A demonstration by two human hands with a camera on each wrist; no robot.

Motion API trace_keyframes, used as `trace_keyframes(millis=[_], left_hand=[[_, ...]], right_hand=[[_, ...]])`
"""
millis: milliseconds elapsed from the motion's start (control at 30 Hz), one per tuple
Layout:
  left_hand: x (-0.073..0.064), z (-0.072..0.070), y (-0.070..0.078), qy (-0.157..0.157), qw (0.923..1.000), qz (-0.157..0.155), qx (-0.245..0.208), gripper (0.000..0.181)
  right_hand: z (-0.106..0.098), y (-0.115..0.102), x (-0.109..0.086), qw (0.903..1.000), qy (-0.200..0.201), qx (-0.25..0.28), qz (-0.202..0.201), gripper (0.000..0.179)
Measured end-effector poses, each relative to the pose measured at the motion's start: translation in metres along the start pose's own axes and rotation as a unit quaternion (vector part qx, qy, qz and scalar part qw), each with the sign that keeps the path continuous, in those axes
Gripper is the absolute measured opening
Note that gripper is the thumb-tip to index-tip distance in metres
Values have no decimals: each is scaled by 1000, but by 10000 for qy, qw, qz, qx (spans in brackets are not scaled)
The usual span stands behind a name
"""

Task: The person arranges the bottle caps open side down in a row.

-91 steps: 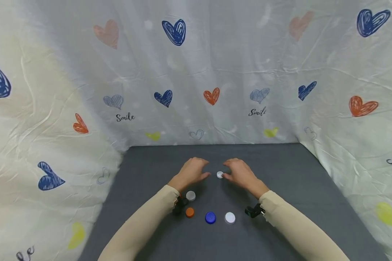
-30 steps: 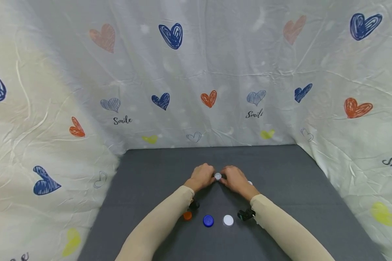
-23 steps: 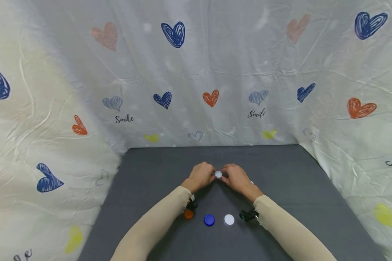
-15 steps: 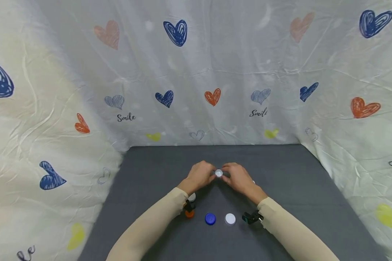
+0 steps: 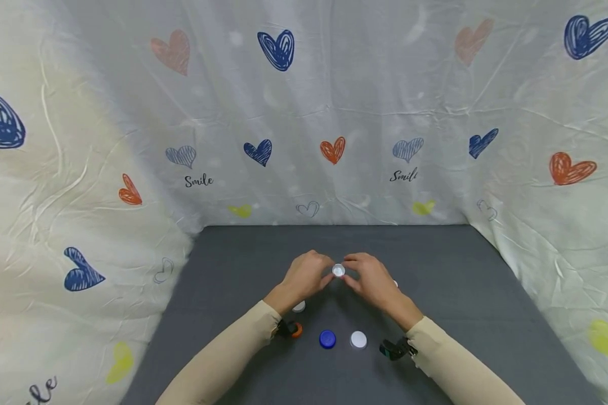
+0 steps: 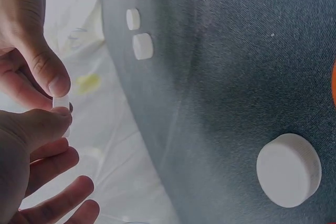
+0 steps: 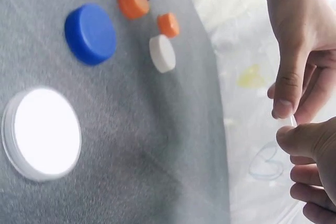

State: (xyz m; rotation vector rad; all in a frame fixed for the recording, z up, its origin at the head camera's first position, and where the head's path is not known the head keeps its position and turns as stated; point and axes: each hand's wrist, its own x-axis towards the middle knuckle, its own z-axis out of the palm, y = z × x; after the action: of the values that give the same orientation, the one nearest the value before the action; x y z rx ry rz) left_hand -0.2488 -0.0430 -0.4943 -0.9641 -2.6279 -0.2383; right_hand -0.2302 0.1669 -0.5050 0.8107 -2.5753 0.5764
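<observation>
A small white bottle cap [image 5: 338, 270] is held between both hands over the far part of the dark table, its hollow side facing the head camera. My left hand [image 5: 306, 275] pinches one side of it with thumb and fingers, while my right hand [image 5: 370, 275] pinches the opposite side. In the left wrist view the cap's ribbed edge [image 6: 61, 102] shows between the two thumbs. The right wrist view has the left hand [image 7: 299, 40] above and the right hand [image 7: 320, 156] below; the thumbs cover most of the cap there.
Nearer on the table lie a blue cap [image 5: 327, 339], a white cap [image 5: 358, 340] and an orange cap [image 5: 296, 329] partly behind the left wrist camera. Another white cap [image 5: 299, 306] sits beside the left wrist. Two small white caps [image 6: 143, 46] show in the left wrist view.
Three seconds ago the hands stood apart, with a white cap near the right thumb; now both pinch a cap. Over the last second the left forearm shifts left, uncovering part of the white cap beside it.
</observation>
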Motion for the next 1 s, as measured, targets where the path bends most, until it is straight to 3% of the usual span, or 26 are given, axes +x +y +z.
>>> trace_keyframes(millis=[133, 467, 800, 1000], left_hand=[[-6, -11, 2, 194, 9996, 135, -136, 21], [-23, -32, 5, 330, 9989, 230, -238, 26], [-42, -39, 5, 775, 9952, 403, -446, 29], [-51, -36, 3, 724, 9947, 466, -565, 29]], right_hand=[[-6, -8, -2, 9997, 176, 98, -120, 30], [-17, -28, -7, 9989, 404, 185, -151, 32], [-14, -43, -15, 9957, 734, 465, -320, 35], [-7, -47, -20, 9947, 722, 639, -349, 37]])
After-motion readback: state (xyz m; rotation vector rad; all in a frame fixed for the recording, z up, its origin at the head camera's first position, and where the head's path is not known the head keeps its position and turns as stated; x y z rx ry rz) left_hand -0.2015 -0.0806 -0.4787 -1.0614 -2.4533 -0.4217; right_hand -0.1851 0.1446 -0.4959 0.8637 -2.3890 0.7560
